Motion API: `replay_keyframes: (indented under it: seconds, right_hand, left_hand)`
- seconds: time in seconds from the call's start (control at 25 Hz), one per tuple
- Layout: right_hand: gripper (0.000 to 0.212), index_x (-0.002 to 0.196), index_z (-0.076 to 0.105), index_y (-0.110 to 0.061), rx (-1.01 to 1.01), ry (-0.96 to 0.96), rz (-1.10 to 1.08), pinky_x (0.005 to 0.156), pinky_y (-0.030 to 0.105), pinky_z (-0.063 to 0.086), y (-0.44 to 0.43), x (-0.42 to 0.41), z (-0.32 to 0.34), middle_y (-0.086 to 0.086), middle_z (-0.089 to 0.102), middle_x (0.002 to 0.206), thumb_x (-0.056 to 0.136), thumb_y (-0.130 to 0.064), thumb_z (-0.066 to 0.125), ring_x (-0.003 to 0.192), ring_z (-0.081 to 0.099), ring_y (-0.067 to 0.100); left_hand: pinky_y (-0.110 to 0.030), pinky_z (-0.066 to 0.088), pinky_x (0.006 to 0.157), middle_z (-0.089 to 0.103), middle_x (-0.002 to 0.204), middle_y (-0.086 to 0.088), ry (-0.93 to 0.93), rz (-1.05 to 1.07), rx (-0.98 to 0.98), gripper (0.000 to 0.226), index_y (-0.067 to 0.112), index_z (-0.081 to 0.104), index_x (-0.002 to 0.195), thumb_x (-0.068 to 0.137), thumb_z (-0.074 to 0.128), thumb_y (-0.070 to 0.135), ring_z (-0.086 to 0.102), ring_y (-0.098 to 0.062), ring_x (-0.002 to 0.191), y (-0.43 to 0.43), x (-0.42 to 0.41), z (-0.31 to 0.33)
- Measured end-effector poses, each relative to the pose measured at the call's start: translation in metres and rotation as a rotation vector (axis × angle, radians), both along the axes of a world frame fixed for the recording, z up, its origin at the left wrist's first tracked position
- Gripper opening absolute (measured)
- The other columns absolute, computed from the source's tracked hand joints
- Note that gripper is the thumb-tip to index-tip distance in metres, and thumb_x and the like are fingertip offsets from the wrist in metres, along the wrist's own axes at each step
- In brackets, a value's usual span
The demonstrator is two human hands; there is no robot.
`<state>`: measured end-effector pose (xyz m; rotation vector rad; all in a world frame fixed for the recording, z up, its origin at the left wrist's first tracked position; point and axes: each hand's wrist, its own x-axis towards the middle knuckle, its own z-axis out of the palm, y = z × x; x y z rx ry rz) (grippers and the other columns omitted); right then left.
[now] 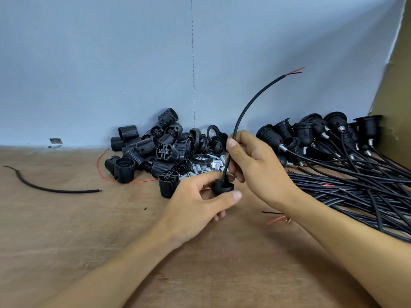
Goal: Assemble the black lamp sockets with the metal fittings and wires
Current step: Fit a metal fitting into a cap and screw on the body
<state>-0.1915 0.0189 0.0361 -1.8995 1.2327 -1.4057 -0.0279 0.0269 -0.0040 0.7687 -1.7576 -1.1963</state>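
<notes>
Nearest, two bare forearms reach in over the brown bench point(89, 241). The left hand point(195, 203) has its grip closed round a small black socket cap point(222, 187), with the thumb on the near side and the forefinger over the far side. Just right of it and a little higher, the right hand point(255, 167) keeps a narrow grip, pinching a black wire point(241, 116) between thumb and fingers. The wire runs straight down from that pinch into the top of the socket cap. Above the grip it rises and arcs off to the right, ending in split red and black leads point(297, 70). Below and right of the grip, short red and black wire ends point(277, 218) lie on the bench beside the right wrist.

Just behind the grip lies a scatter of small metal fittings point(206, 168), with black rings point(212, 131) behind them. Behind and left of the grip is a heap of black threaded socket bodies point(142, 152), and a thin red wire point(99, 167) loops round its left edge. Right of the grip lie wired sockets point(307, 134), their black cables point(355, 190) fanning toward the near right. Far left of the grip lies a loose black wire piece point(44, 188). Farthest back is a blue-grey wall point(89, 63), with a brown cardboard panel point(395, 90) at the right.
</notes>
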Motion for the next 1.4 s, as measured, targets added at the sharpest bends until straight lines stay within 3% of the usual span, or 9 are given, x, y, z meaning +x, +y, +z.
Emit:
replay_keyframes:
  seconds: [0.16, 0.28, 0.56, 0.76, 0.88, 0.96, 1.12, 1.28, 1.4]
  right_hand:
    - [0.033, 0.081, 0.047, -0.011, 0.096, -0.027, 0.06, 0.051, 0.022, 0.04, -0.003, -0.002, -0.002, -0.002, 0.056, 0.058, 0.105, -0.033, 0.046, 0.049, 0.046, 0.011]
    - [0.034, 0.074, 0.046, -0.018, 0.111, -0.021, 0.115, 0.05, 0.019, 0.036, -0.003, 0.001, -0.004, -0.005, 0.048, 0.056, 0.103, -0.034, 0.051, 0.05, 0.04, 0.009]
    - [0.038, 0.066, 0.045, -0.019, 0.157, 0.079, 0.121, 0.058, 0.025, 0.03, -0.006, -0.004, 0.002, -0.01, 0.037, 0.06, 0.099, -0.034, 0.057, 0.057, 0.033, 0.007]
    - [0.039, 0.061, 0.05, -0.021, 0.352, -0.041, 0.221, 0.05, 0.017, 0.032, -0.005, -0.008, 0.01, -0.006, 0.05, 0.061, 0.099, -0.027, 0.058, 0.05, 0.036, 0.008]
    - [0.035, 0.065, 0.056, -0.02, 0.471, -0.085, 0.263, 0.052, 0.022, 0.027, -0.006, -0.008, 0.009, -0.003, 0.038, 0.063, 0.099, -0.026, 0.057, 0.055, 0.028, 0.011]
    - [0.026, 0.074, 0.061, -0.016, 0.505, -0.081, 0.291, 0.053, 0.022, 0.027, -0.007, -0.008, 0.008, -0.004, 0.043, 0.062, 0.099, -0.025, 0.058, 0.055, 0.033, 0.009]
    - [0.029, 0.074, 0.066, -0.024, 0.584, -0.111, 0.39, 0.055, 0.02, 0.032, -0.006, -0.008, 0.008, -0.01, 0.053, 0.066, 0.1, -0.033, 0.055, 0.061, 0.038, 0.007]
    - [0.041, 0.082, 0.075, -0.031, 0.403, 0.074, 0.167, 0.061, 0.021, 0.038, -0.006, -0.009, 0.006, -0.017, 0.058, 0.07, 0.101, -0.054, 0.046, 0.065, 0.047, 0.003]
    - [0.024, 0.082, 0.067, -0.034, 0.148, 0.211, 0.048, 0.072, 0.022, 0.043, -0.005, -0.004, -0.002, -0.015, 0.062, 0.08, 0.1, -0.04, 0.054, 0.075, 0.056, -0.003]
  left_hand:
    - [-0.024, 0.048, 0.053, 0.074, 0.087, 0.004, 0.075, 0.059, 0.139, 0.045, 0.025, 0.07, 0.112, 0.07, 0.085, 0.034, 0.06, -0.014, 0.059, -0.003, 0.0, 0.0]
    - [-0.021, 0.046, 0.052, 0.076, 0.089, -0.001, 0.08, 0.124, 0.177, 0.063, 0.019, 0.063, 0.11, 0.057, 0.089, 0.041, 0.06, -0.013, 0.058, -0.004, 0.0, -0.001]
    - [-0.025, 0.048, 0.06, 0.073, 0.077, -0.006, 0.045, 0.047, 0.099, 0.022, 0.02, 0.078, 0.089, 0.076, 0.086, 0.035, 0.061, -0.014, 0.067, -0.004, 0.002, -0.002]
    - [-0.021, 0.048, 0.057, 0.075, 0.101, -0.017, 0.284, -0.067, 0.293, 0.049, 0.01, 0.073, 0.114, 0.071, 0.088, 0.026, 0.061, -0.011, 0.07, -0.002, -0.003, 0.003]
    - [-0.021, 0.047, 0.055, 0.074, 0.088, -0.01, 0.368, -0.117, 0.415, 0.05, 0.004, 0.068, 0.114, 0.068, 0.086, 0.015, 0.057, -0.011, 0.065, -0.003, -0.003, 0.003]
    - [-0.021, 0.048, 0.056, 0.075, 0.09, -0.011, 0.386, -0.136, 0.462, 0.047, 0.003, 0.066, 0.113, 0.071, 0.083, 0.015, 0.059, -0.011, 0.066, -0.005, -0.002, 0.004]
    - [-0.023, 0.055, 0.062, 0.074, 0.098, -0.016, 0.441, -0.109, 0.474, 0.035, 0.004, 0.068, 0.109, 0.078, 0.079, 0.017, 0.065, -0.014, 0.069, -0.01, 0.002, 0.004]
    - [-0.028, 0.059, 0.079, 0.076, 0.106, -0.013, 0.427, -0.024, 0.376, 0.033, 0.008, 0.069, 0.116, 0.083, 0.072, 0.005, 0.073, -0.023, 0.092, -0.013, 0.001, 0.0]
    - [-0.029, 0.053, 0.096, 0.076, 0.116, 0.0, 0.317, 0.074, 0.253, 0.033, 0.021, 0.07, 0.12, 0.093, 0.066, 0.002, 0.07, -0.015, 0.112, -0.012, 0.001, 0.001]
